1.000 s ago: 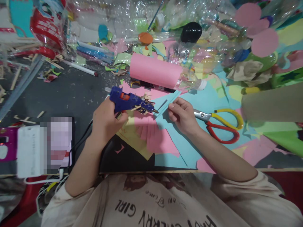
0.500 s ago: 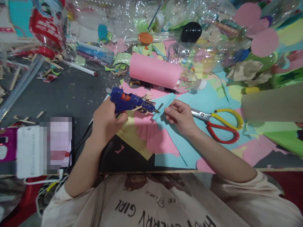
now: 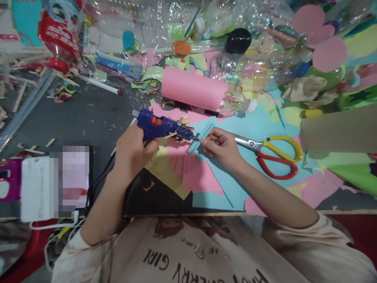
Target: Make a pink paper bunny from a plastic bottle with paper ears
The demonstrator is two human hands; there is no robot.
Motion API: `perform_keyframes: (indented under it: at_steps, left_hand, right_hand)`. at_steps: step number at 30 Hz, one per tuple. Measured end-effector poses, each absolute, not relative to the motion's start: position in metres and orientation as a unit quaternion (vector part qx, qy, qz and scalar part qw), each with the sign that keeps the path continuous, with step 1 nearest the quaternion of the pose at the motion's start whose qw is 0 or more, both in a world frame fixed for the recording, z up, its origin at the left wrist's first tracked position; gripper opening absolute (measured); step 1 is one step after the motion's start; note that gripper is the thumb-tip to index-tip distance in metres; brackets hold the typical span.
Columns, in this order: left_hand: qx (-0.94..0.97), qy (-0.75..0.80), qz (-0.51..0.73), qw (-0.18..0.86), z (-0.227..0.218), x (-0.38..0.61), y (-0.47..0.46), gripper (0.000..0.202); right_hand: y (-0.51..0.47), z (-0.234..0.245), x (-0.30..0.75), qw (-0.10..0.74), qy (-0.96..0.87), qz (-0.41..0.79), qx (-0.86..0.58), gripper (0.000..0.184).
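My left hand is closed round the handle of a blue glue gun, whose barrel has bits of wood stuck to it. Its nozzle points right and meets, or nearly meets, a folded strip of light blue paper. Between thumb and fingertips, my right hand pinches that strip at its right side. Below the strip lies a pleated pink paper, over yellow paper and a large light blue sheet. Scissors with one yellow and one red handle lie right of my right hand.
A bottle wrapped in pink paper lies beyond my hands. Clear plastic bottles and paper scraps crowd the far side. A phone and a white box-shaped device lie at left. A black cord runs by my left arm.
My right hand has moved slightly left with the blue strip, and the strip has turned to show more of its face at the nozzle. The glue gun has hardly moved.
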State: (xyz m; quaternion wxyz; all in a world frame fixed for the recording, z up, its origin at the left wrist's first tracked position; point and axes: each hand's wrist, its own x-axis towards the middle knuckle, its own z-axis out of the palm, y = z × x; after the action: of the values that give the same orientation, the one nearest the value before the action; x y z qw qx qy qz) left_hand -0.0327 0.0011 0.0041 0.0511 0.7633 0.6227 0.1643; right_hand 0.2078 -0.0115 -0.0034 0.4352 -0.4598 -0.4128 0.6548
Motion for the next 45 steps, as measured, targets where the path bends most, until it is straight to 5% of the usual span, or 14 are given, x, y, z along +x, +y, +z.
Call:
perform_keyframes:
  at_steps: [45]
  left_hand:
    - [0.731,0.649,0.202,0.063,0.0094,-0.0338,0.0012,0.02]
  right_hand:
    - [-0.015,-0.0028,0.2094,0.328,-0.506,0.654,-0.457,0.023]
